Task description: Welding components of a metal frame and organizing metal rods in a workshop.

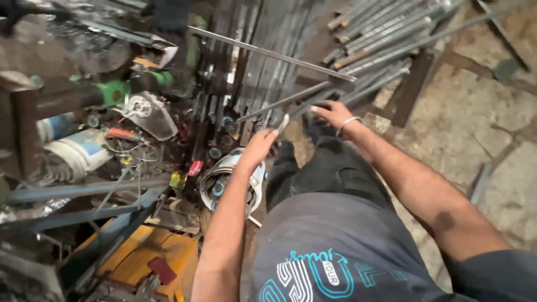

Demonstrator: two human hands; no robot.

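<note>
My left hand (260,146) grips the near end of a long flat metal bar (291,99) that runs away toward the upper right. My right hand (334,113), with a bracelet at the wrist, rests on the same bar or its neighbour a little farther along; which one I cannot tell. A second thin steel strip (268,54) crosses above them from upper left to right. Both arms reach forward over my dark trousers and grey shirt.
A pile of steel rods and bars (386,39) lies at the upper right on a stone floor (475,112). Flat bars (263,61) stand ahead. Left: a white bucket (78,154), a green power tool (117,92), scrap, a yellow stand (145,254). A white container (224,179) sits below my left hand.
</note>
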